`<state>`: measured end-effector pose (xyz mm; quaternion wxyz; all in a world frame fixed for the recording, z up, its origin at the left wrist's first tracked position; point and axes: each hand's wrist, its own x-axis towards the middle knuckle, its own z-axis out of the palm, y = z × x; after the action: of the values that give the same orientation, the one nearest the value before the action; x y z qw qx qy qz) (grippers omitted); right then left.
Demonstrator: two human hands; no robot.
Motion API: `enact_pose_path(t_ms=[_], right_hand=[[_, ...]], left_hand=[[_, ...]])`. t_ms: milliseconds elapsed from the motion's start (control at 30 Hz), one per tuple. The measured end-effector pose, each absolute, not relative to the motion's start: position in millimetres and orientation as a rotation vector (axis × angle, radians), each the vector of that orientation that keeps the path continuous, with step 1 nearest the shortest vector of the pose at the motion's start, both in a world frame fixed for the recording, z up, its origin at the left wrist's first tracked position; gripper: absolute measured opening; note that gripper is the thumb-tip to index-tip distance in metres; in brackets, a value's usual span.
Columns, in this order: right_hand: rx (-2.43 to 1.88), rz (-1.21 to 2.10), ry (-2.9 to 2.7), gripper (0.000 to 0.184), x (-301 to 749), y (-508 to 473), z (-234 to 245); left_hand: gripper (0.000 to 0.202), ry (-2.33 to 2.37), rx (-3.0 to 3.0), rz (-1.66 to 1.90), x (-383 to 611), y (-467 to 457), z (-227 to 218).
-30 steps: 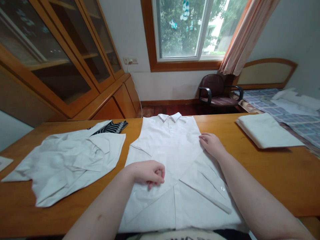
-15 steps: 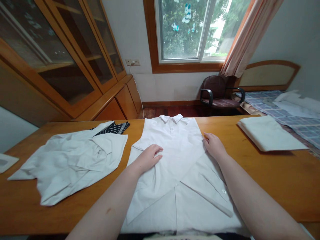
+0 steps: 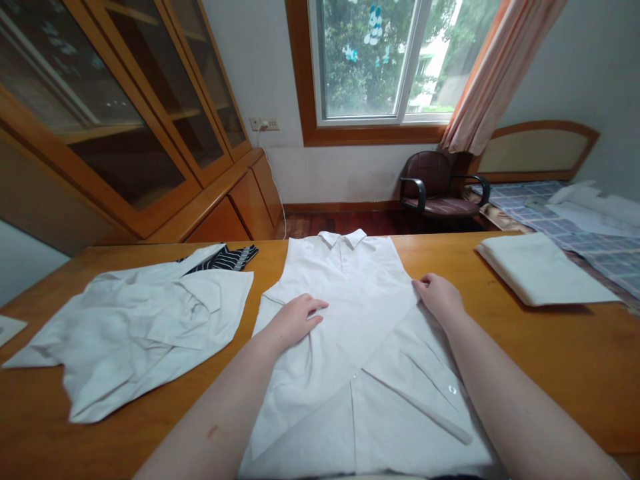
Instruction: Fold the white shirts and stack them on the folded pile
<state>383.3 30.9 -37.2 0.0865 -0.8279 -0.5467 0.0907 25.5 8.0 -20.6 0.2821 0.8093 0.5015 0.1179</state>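
Note:
A white collared shirt [image 3: 345, 300] lies spread on the wooden table in front of me, its collar toward the far edge. The lower part shows crossing folds, a button and a long narrow strip of cloth. My left hand [image 3: 299, 319] rests on the left side of the shirt, fingers stretched out and a little apart. At the shirt's right edge, below the armhole, my right hand [image 3: 439, 297] has thumb and fingers pinched together on the fabric.
A crumpled white garment [image 3: 155, 327] lies to the left, with a black striped cloth [image 3: 225, 259] behind it. Folded white cloth [image 3: 545, 270] sits at the table's right. Beyond the table [image 3: 540, 373] are a chair [image 3: 433, 177], a bed [image 3: 533, 200] and a glass-doored cabinet [image 3: 205, 177].
My right hand has moved slightly outward to the right, its fingers now closed on the shirt's edge there. The left hand stays almost in place, its fingers spread a little more.

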Motion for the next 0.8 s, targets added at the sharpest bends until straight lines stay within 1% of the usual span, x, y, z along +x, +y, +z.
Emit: enact_pose_path(t_ms=[67,133,467,600,667,733,800], right_hand=[[-2.485,0.298,-1.628,0.046,385.9,30.5,-36.5],[-2.51,0.316,-1.647,0.051,388.9,30.2,-36.2],[-2.581,0.197,-1.706,0.049,394.2,32.2,-43.2],[-2.595,0.17,-1.659,0.046,395.8,29.9,-43.3],[-2.482,0.043,-1.655,0.042,393.2,26.5,-41.6],[-2.222,-0.078,-1.736,0.037,386.1,23.2,-39.7],[-1.964,-0.068,-1.861,0.038,374.8,22.5,-38.0]], left_hand=[[0.033,1.349,2.151,0.321,25.3,8.9,-20.2],[0.033,1.349,2.134,0.327,24.8,10.2,-20.5],[0.032,1.323,2.11,0.357,23.1,13.3,-23.1],[0.032,1.312,2.113,0.365,22.6,13.1,-23.1],[0.031,1.306,2.118,0.373,22.7,12.8,-23.7],[0.031,1.308,2.12,0.38,22.8,12.5,-24.3],[0.031,1.311,2.117,0.383,23.0,12.3,-24.7]])
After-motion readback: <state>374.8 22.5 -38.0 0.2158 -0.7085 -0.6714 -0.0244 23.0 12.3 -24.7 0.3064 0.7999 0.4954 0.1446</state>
